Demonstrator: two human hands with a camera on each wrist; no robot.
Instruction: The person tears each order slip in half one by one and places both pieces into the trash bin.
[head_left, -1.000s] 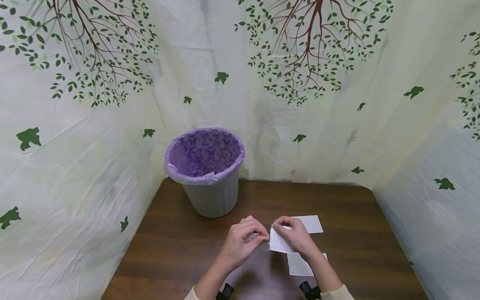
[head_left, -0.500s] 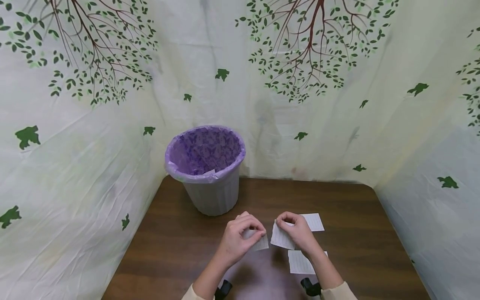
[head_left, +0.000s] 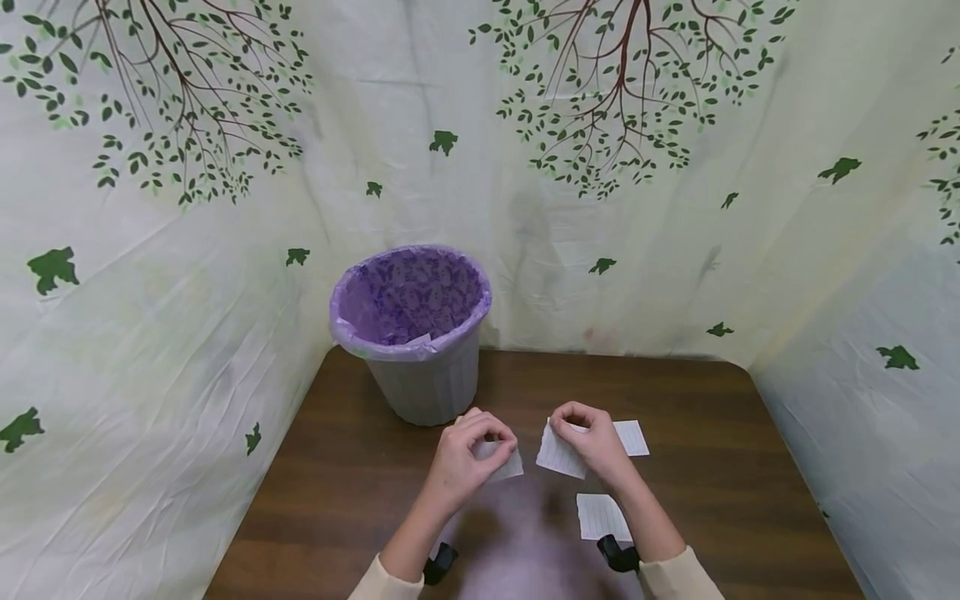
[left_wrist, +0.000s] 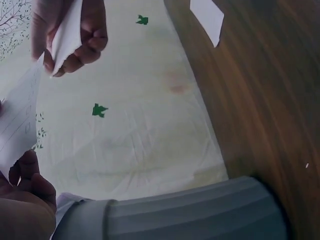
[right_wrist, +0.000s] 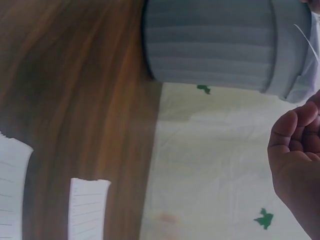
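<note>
In the head view my left hand (head_left: pixel 468 462) pinches a piece of lined white paper (head_left: pixel 508 468) between thumb and fingers. My right hand (head_left: pixel 592 442) pinches another lined piece (head_left: pixel 558 454) by its upper part, and a gap separates the two. Ragged edges show on the held pieces in the left wrist view, where the left hand's paper (left_wrist: pixel 20 122) faces the right hand's paper (left_wrist: pixel 68 37). Both hands are above the table, in front of the bin. Beyond the right hand lies a lined paper piece (head_left: pixel 632 437); another (head_left: pixel 602 517) lies beside the right wrist.
A grey bin (head_left: pixel 427 387) with a purple patterned liner (head_left: pixel 348 321) stands at the back left of the brown wooden table (head_left: pixel 675 392). A bit of white paper (head_left: pixel 420 340) shows inside it. Cloth printed with trees and leaves (head_left: pixel 525 250) hangs around the table.
The hands have drawn apart, the left hand moving left with its paper, which now shows more. The right hand's piece has tilted. Pieces on the table stay put.
</note>
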